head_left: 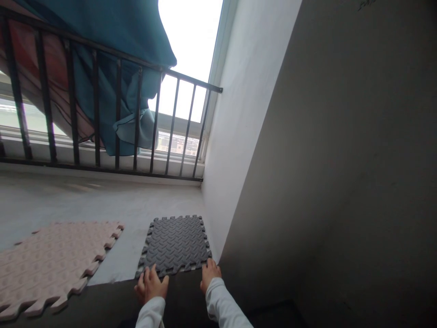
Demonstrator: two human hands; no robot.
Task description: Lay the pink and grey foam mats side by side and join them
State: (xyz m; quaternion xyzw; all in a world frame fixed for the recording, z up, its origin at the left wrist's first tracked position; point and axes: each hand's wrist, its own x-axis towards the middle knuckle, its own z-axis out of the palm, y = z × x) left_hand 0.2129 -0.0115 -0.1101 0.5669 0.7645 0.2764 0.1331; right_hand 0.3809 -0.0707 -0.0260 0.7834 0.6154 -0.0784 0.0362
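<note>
Ledge: smooth, pale; its near lip is the likely hazard, since a pull towards 6 o'clock could drag the dark mat over it. Pink mat, at 9 o'clock: foam-like, embossed, toothed. Dark mat: squarish, tread-patterned, toothed. Left hand, its 7 o'clock corner: grip spread. Right hand, 5 o'clock corner: grip cannot be determined.

From my remote view, I see a black railing before a bright window. A teal curtain hangs behind the bars, reddish cloth at left. The pale wall meets darker grey, right.
</note>
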